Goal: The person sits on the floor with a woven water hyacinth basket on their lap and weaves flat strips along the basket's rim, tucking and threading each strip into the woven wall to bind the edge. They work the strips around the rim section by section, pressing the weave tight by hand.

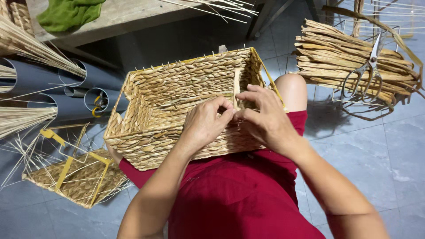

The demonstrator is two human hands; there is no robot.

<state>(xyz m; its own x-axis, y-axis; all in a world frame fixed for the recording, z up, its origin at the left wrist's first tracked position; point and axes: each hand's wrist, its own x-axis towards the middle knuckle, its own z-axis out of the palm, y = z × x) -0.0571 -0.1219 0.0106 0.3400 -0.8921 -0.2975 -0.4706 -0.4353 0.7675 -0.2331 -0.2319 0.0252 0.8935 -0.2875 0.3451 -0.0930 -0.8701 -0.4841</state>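
A rectangular basket woven of tan plaited straw [177, 102] rests on the person's lap, directly under both hands. The left hand [204, 123] pinches the near rim with curled fingers; the right hand [264, 118], fingers bent, pinches the same spot, fingertips touching. Beyond the right hand, steel scissors [367, 71] lie on bundled flat reeds [332, 57].

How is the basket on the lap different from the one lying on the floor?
The basket on the lap has woven walls all round; the floor basket shows a bare yellow frame and loose sticks. Both hands, left hand and right hand, pinch the lap basket's rim; nobody touches the floor basket. Both use the same tan plaited fibre.
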